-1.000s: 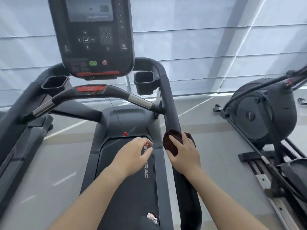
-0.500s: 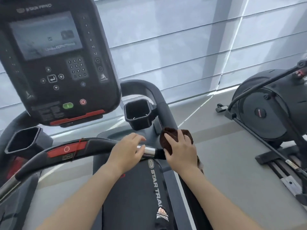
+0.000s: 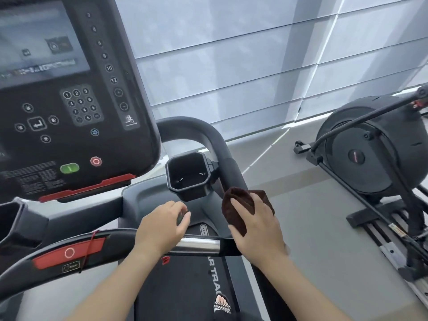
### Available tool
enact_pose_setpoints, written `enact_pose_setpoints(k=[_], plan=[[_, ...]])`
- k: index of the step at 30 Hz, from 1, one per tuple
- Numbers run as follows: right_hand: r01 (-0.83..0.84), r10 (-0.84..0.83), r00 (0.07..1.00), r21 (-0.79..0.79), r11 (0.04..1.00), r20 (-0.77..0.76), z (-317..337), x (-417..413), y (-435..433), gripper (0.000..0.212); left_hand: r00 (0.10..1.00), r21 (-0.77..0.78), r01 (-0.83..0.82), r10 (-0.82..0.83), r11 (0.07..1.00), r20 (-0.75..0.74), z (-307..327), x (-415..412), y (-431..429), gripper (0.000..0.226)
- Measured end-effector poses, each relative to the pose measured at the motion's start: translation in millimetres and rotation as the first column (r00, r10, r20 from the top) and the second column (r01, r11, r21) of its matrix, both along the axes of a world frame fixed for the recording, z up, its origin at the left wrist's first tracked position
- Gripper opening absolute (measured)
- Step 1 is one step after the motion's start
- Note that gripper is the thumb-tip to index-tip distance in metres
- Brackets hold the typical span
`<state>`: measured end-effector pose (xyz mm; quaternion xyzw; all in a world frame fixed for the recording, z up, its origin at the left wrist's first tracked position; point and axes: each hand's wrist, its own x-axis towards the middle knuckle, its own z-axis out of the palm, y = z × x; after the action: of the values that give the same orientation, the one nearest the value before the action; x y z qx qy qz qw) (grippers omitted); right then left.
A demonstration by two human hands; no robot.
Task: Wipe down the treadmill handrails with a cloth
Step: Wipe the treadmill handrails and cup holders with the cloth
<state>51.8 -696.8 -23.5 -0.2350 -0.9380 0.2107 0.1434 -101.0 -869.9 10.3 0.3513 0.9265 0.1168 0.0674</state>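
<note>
Right hand (image 3: 257,230) with dark brown cloth (image 3: 240,205) around the right handrail (image 3: 228,161), left hand (image 3: 162,225) over the crossbar (image 3: 196,244).

Through the head camera I see my two arms coming up from the bottom edge, both bare from the forearm down, with no sleeve, cuff, watch, band or ring showing on either. My left hand (image 3: 162,225) and right hand (image 3: 257,230) wear no gloves; the nails I can see look short and unpainted. Low in the frame, near the bottom edge, one foot (image 3: 221,305) shows, toes bare, in an open-toed sandal with a dark strap carrying a small pale pattern. The pattern is too small to make out.
</note>
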Motion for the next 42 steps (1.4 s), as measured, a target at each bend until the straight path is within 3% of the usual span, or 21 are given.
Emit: enact_pose_setpoints(k=[7,16,20,23,27,29,31,34,36,42], plan=[[0.072,-0.068,0.996,-0.07,0.995,0.052,11,-40,14,0.054,1.0,0.001,0.022,-0.022,1.0,0.022,-2,1,0,0.018],[0.077,-0.078,0.996,0.031,0.997,0.034,4,-22,3,0.061,0.999,0.01,0.053,-0.053,0.999,-0.009,-3,1,-3,0.022],[0.096,-0.094,0.995,-0.043,0.994,0.044,13,-53,15,0.054,0.997,0.025,0.064,-0.065,0.998,0.029,-2,-1,-5,0.023],[0.093,-0.095,0.995,-0.11,0.99,-0.012,18,-55,18,0.048,0.994,0.1,0.051,-0.06,0.994,0.096,7,-11,-10,0.021],[0.026,-0.059,0.968,-0.135,0.99,-0.245,35,-66,7,0.045,1.0,0.109,-0.007,0.006,0.994,0.009,19,-37,-33,0.019],[-0.05,0.009,0.936,-0.106,0.993,-0.352,45,-88,-7,0.046,0.998,0.11,-0.069,0.069,0.992,0.004,21,-48,-50,0.018],[-0.137,0.1,0.925,-0.077,0.988,-0.366,49,-113,-25,0.047,0.99,0.096,-0.14,0.139,0.985,0.022,19,-53,-64,0.018],[-0.278,0.264,0.951,-0.065,0.958,-0.163,35,-140,-50,0.048,0.964,0.098,-0.266,0.262,0.959,0.047,13,-50,-74,0.024],[-0.34,0.343,0.939,0.109,0.934,-0.015,20,-144,-61,0.051,0.956,0.1,-0.292,0.289,0.951,0.046,11,-49,-74,0.027],[-0.347,0.4,0.913,0.36,0.866,-0.082,0,-140,-38,0.057,0.961,0.072,-0.273,0.27,0.959,0.051,12,-50,-75,0.032]])
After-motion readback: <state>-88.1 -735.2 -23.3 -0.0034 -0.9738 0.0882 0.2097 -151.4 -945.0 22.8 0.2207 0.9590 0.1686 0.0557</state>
